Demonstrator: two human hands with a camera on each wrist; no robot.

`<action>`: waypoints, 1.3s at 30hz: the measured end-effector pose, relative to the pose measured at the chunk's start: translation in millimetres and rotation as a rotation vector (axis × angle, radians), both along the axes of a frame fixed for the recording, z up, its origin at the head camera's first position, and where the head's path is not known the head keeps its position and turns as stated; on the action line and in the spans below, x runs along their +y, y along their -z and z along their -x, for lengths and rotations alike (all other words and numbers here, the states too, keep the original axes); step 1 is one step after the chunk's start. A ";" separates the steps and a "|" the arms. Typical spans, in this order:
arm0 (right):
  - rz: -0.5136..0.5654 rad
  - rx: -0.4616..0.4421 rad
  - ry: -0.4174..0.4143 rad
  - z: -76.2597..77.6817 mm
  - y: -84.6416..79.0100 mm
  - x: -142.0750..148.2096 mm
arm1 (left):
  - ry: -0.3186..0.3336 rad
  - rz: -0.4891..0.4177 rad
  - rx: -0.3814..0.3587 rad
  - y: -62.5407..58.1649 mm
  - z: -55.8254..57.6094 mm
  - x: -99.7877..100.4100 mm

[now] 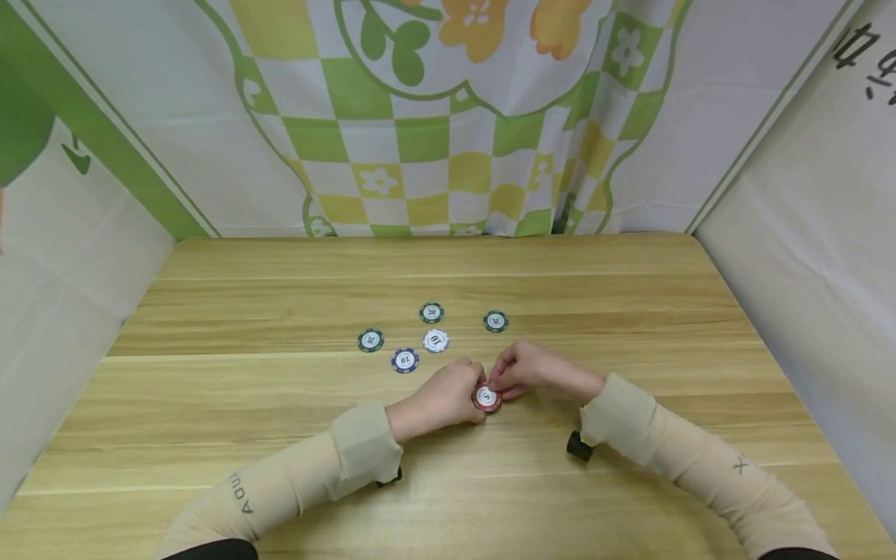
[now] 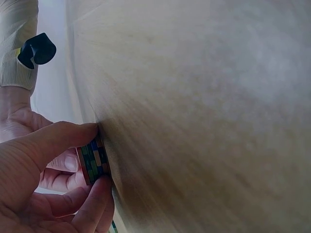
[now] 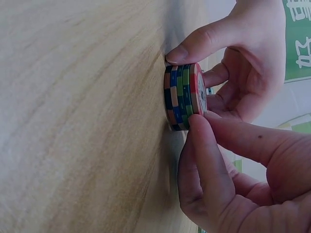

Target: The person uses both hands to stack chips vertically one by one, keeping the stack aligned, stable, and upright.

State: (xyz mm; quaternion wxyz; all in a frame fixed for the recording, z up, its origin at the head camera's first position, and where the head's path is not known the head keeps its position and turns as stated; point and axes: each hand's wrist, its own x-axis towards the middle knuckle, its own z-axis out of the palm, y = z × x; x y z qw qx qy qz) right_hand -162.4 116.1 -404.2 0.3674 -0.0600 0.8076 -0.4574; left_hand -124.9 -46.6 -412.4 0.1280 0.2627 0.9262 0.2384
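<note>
A short stack of poker chips (image 3: 177, 99), with blue, green and tan edges, stands on the wooden table in front of the person. Its top is a red poker chip (image 1: 486, 398) marked 5. The left hand (image 1: 448, 394) grips the stack from the left side, thumb on the near edge and fingers round the far edge. From the right, the right hand (image 1: 526, 369) pinches the rim of the red chip between thumb and index finger. In the right wrist view, the red chip lies flush on the chips under it.
Beyond the hands lie loose chips: green ones marked 20 at the back (image 1: 432, 313), right (image 1: 495, 321) and left (image 1: 371, 340), plus a white chip (image 1: 435, 341) and a blue chip (image 1: 405, 360) marked 10. A checkered curtain (image 1: 427, 140) hangs behind the table's back edge.
</note>
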 end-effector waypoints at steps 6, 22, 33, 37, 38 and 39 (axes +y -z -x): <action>0.022 0.007 -0.015 -0.4 1.3 0.6 | 0.002 -0.003 0.002 -0.4 0.2 0.0; 0.017 0.008 -0.021 -0.3 0.6 1.8 | 0.005 -0.007 -0.004 -1.1 -0.1 0.0; -0.041 0.082 -0.105 4.9 -3.4 4.3 | 0.004 -0.014 -0.019 -0.6 0.6 0.0; -0.119 0.221 -0.175 10.0 -9.3 5.2 | 0.000 -0.018 -0.029 0.3 0.8 0.1; -0.145 0.263 -0.188 11.2 -10.6 5.1 | -0.001 -0.016 -0.030 0.3 0.9 0.2; -0.168 0.291 -0.193 12.3 -11.7 5.1 | -0.002 -0.015 -0.030 0.1 0.8 0.2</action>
